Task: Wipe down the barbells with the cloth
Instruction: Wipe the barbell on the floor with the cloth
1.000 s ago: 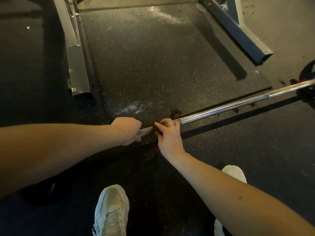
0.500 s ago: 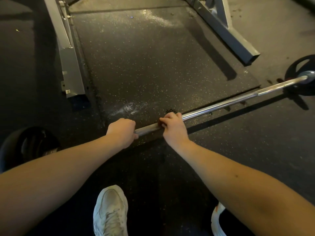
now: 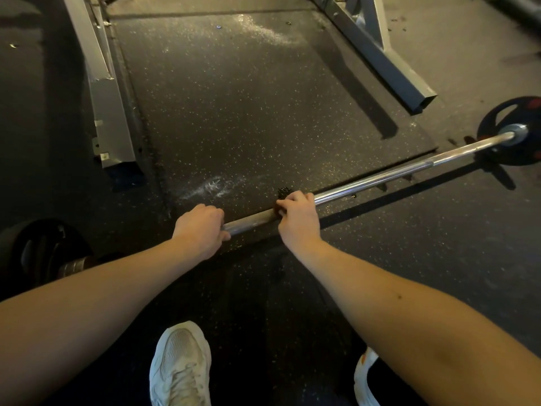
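Observation:
A steel barbell lies across the rubber floor, running from lower left to upper right. My left hand grips the bar from above. My right hand is wrapped round the bar a short way to the right, holding a dark reddish cloth against it. Only a sliver of the cloth shows at my fingers. The stretch of bar between my hands looks dull and brownish, while the part to the right shines. A black plate sits on the right end and another black plate on the left end.
Two grey steel rack feet, the left rack foot and the right rack foot, flank a speckled rubber mat beyond the bar. My white shoes stand below the bar. White chalk marks lie on the mat near my left hand.
My right hand has slid a little to the right along the bar, widening the gap between my hands. The view has pulled back, bringing both plates into sight.

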Available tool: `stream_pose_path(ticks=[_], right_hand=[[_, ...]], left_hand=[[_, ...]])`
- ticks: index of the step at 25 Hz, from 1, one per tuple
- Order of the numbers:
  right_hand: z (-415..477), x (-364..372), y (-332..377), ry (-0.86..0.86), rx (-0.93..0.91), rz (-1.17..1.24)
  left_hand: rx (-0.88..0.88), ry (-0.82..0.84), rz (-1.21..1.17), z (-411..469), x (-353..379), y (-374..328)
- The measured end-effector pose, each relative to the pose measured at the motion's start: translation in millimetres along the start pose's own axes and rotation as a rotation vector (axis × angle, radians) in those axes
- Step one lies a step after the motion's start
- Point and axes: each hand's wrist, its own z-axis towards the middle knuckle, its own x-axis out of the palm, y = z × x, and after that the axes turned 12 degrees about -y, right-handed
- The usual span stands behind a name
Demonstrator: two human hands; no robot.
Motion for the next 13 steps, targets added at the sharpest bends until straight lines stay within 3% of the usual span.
stream_pose_path(ticks=[2, 7, 9, 13], right_hand=[[-14.4, 11.1, 22.2, -0.027, 0.040, 0.034], [-14.8, 9.0, 25.3, 0.161, -0.262, 0.064], [5.2, -1.1, 0.7, 0.141, -0.197, 0.008], [2.8, 5.1, -10.3, -0.066, 0.046, 0.046]], left_hand=[[0.000, 0.012, -0.014, 1.7, 0.6, -0.3], [0.008, 0.017, -0.004, 1.8, 1.9, 8.0], [0.073, 0.011, 0.018, 1.8, 0.3, 12.6], [0.157, -0.024, 0.069, 0.4, 3.7, 11.8]])
